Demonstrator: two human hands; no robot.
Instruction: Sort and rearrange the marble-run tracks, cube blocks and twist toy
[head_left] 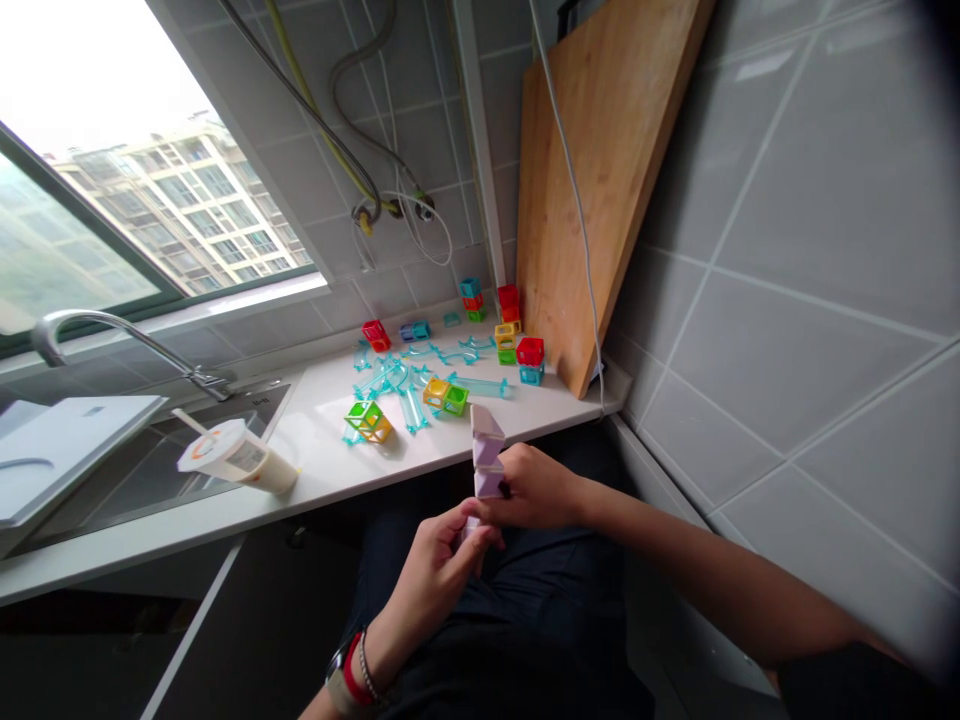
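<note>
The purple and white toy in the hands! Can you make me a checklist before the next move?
1. Left hand on the purple and white toy: ok, thumb and fingers pinch its lower part.
2. Right hand on the toy too: ok, curled against its side.
3. All of the toy in sight: not ok, fingers cover some of its lower part.
4. Toy's top apart from the counter: cannot tell, it overlaps the front edge in this view.
5. Cup away from the hands: ok, it's off to the left, beside the sink.
</note>
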